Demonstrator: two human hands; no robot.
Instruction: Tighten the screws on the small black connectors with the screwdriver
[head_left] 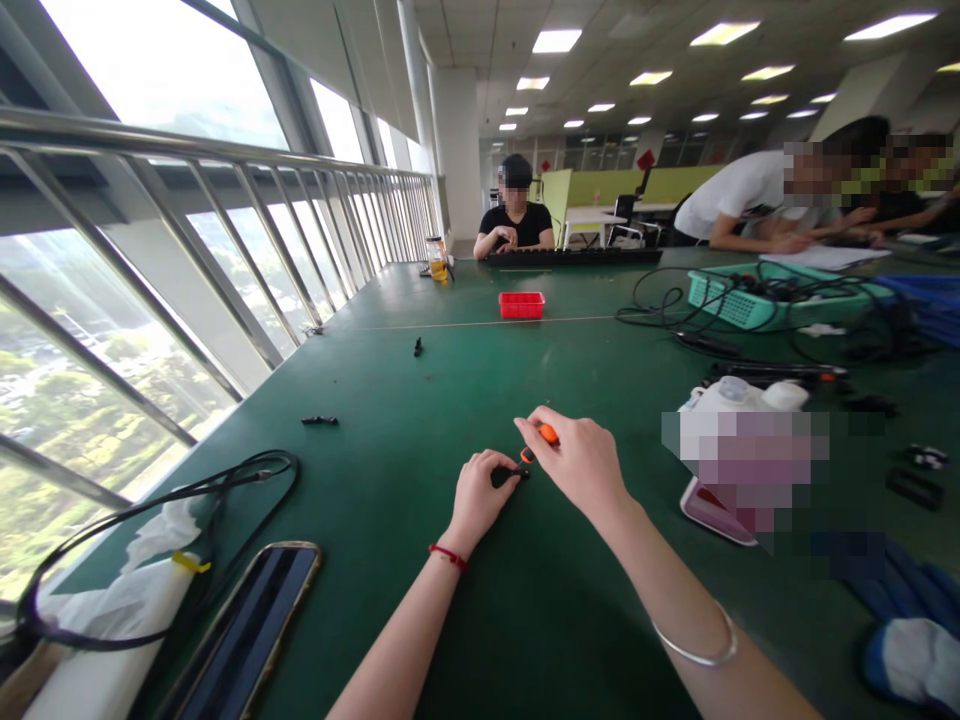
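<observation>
My right hand (583, 462) is closed around a screwdriver (549, 434) with an orange and black handle. Its lower end reaches down to a small black part (523, 471) on the green table. My left hand (480, 492) pinches that part from the left, fingers and thumb pressed on it. How the screwdriver's tip meets the part is too small to make out. Further off to the left lie another small black piece (320, 420) and a short black one (418, 347).
A red tray (521, 305) stands ahead, and a teal basket (750, 298) of cables sits at the right. Nearer are a white bottle (742, 395), blue-and-white gloves (911, 650), a phone (255, 630) and a looped black cable (294, 490). Co-workers are at the far side.
</observation>
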